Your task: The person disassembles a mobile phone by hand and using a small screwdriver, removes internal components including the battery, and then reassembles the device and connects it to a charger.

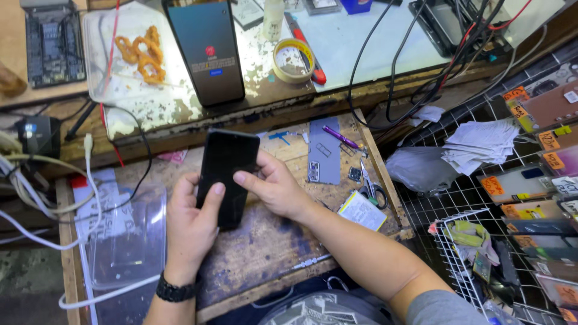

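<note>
Dark smartphone held in both hands above worn wooden bench.

Left hand (189,219) wraps the smartphone (224,176) from below, thumb across the glass; right hand (274,186) pinches its right edge, fingers curled shut on it. Looks like inspection or screen work; a back cover (325,150), scissors (370,186) and tape roll (293,60) lie near.

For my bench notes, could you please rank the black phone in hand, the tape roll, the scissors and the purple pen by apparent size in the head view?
1. black phone, nearest the camera
2. scissors
3. tape roll and purple pen: too alike to rank
</note>
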